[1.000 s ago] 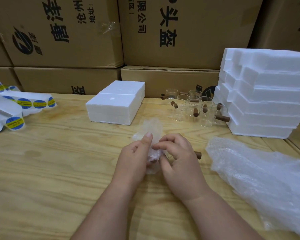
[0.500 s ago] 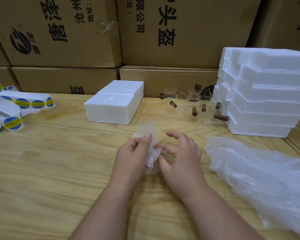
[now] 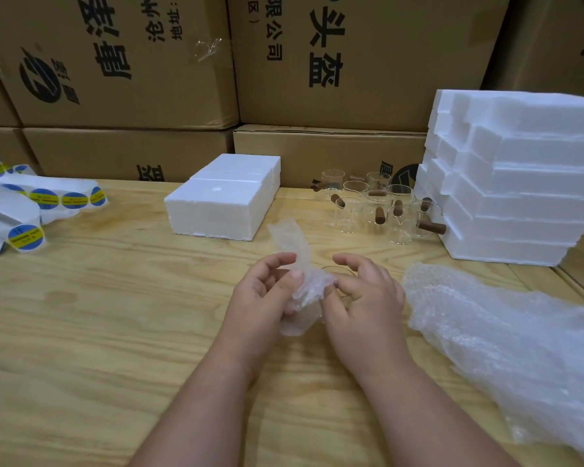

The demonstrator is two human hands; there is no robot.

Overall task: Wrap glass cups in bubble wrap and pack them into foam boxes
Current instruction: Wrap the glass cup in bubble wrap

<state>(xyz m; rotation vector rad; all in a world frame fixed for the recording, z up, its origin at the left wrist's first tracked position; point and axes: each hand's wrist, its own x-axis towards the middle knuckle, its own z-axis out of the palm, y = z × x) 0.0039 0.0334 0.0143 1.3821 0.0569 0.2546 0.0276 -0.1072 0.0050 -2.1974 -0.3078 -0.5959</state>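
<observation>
Both hands [image 3: 317,294] pinch bubble wrap [image 3: 305,284] around (seemingly) a glass cup [image 3: 338,272]

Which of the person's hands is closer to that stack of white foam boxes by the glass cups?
Right. The right hand is on the side of the foam stack, though apart from it; the left hand is farther away, across the bubble wrap piece.

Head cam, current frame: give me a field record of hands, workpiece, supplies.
left hand: pinching bubble wrap piece
right hand: on glass cup, rim just visible between the hands
wrap state: partly around cup, loose end sticking up
unwrapped cups: cluster with brown handles, back right
closed foam box: back centre
foam stack: right, beside cups
bubble wrap sheet: right of hands
sticker strips: far left
table: wood
</observation>
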